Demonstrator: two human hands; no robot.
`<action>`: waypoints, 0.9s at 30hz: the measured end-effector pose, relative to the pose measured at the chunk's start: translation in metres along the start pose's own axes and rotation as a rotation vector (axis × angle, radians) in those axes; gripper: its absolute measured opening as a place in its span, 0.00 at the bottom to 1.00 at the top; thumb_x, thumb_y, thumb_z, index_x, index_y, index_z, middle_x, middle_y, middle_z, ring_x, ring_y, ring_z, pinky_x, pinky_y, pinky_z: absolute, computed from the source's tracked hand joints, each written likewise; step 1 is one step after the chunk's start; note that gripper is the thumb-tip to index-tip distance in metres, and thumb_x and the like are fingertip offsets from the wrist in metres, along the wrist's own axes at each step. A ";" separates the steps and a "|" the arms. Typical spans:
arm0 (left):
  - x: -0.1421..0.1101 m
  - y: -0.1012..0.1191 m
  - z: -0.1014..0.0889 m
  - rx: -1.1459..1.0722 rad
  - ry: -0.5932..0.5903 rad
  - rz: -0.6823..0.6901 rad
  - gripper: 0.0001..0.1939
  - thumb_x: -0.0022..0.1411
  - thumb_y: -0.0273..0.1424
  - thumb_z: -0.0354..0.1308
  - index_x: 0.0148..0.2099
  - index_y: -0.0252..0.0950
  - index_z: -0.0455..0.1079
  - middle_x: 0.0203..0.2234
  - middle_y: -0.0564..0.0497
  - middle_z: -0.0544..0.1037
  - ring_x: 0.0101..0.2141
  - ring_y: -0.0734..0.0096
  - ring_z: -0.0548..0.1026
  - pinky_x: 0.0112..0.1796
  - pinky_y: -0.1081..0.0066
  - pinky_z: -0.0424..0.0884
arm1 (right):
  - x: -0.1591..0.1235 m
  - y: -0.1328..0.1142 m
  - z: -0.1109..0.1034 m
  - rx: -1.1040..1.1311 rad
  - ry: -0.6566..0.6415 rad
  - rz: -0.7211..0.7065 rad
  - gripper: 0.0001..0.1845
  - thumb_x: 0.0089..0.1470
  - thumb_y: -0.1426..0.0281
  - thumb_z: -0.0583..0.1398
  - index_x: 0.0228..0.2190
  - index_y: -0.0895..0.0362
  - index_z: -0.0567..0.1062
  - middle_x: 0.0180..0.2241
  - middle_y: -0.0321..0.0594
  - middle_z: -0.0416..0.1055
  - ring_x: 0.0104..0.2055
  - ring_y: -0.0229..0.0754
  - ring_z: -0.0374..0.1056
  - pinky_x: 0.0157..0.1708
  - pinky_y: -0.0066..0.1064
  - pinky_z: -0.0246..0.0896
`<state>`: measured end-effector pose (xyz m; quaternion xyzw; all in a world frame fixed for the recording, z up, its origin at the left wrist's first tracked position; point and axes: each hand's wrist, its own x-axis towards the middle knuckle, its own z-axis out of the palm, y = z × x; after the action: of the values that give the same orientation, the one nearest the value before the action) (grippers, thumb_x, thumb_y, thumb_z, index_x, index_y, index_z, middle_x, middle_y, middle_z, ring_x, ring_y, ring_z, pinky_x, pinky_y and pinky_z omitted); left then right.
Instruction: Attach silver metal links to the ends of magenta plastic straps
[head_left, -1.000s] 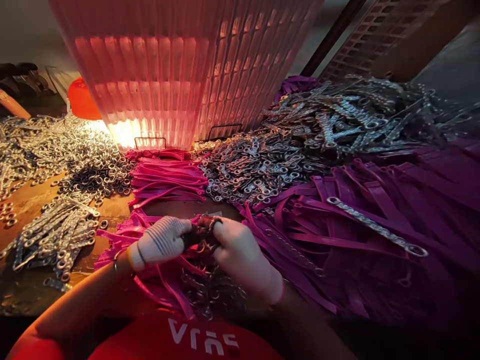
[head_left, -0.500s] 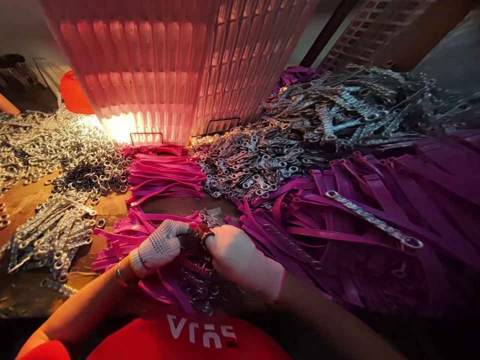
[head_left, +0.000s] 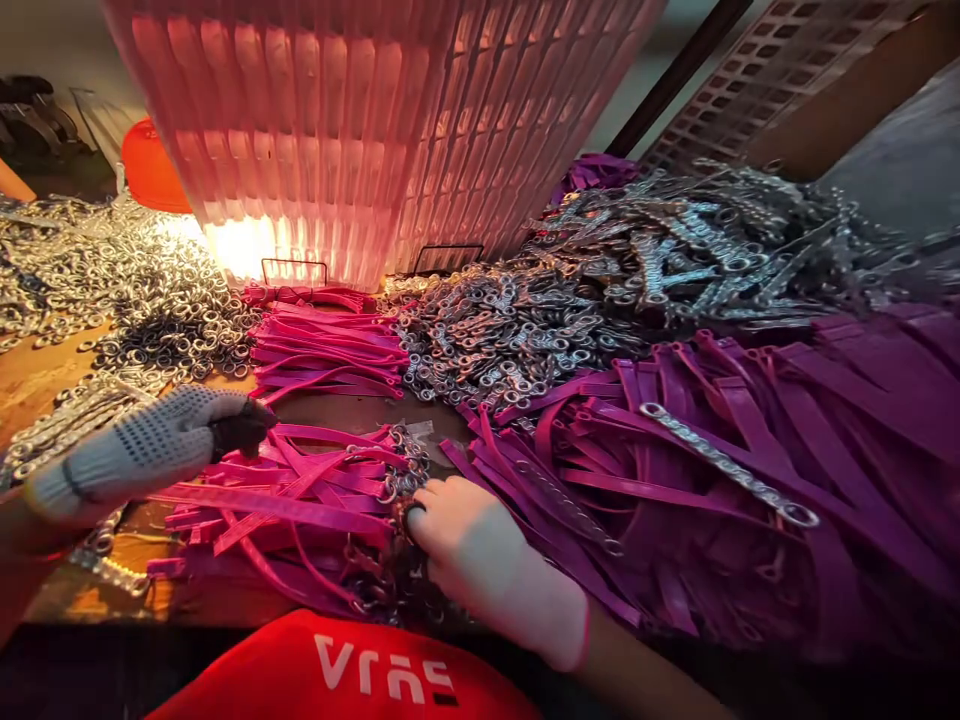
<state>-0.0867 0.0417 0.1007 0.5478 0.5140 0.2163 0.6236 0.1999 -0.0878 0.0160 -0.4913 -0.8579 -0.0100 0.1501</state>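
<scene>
My left hand [head_left: 150,440], in a white dotted glove with dark-wrapped fingertips, is at the left, over the edge of a pile of pink straps [head_left: 300,505]. Its thumb and fingers are drawn together; whether anything small is between them cannot be made out. In a white glove with dark finger wraps, my right hand [head_left: 480,560] is closed at the right end of that pile. Small metal rings and links [head_left: 409,460] lie around its fingertips. One long strap reaches close to its fingers, but what they grip is hidden.
Bundled pink straps [head_left: 330,345] lie farther back. Metal chain links are heaped at left [head_left: 180,310] and right [head_left: 517,320]. Purple straps [head_left: 720,440] cover the right side, with one chain piece [head_left: 727,465] on top. Ribbed translucent panels [head_left: 300,130] stand behind, beside an orange lamp [head_left: 154,165].
My hands were together over the straps; now they are apart. The left has moved left, while the right has shifted slightly downward. Pink straps now lie more openly between them.
</scene>
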 end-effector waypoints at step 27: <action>0.037 -0.058 0.115 0.079 -0.312 0.180 0.09 0.59 0.30 0.55 0.32 0.31 0.74 0.25 0.50 0.76 0.25 0.76 0.68 0.26 0.76 0.61 | 0.037 0.027 0.021 0.735 0.131 0.390 0.23 0.51 0.78 0.53 0.49 0.54 0.71 0.43 0.40 0.75 0.43 0.42 0.70 0.43 0.32 0.64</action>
<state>0.0111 0.0013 0.0184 0.6427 0.3679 0.1634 0.6518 0.1999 -0.0389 0.0019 -0.5565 -0.6839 0.2943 0.3688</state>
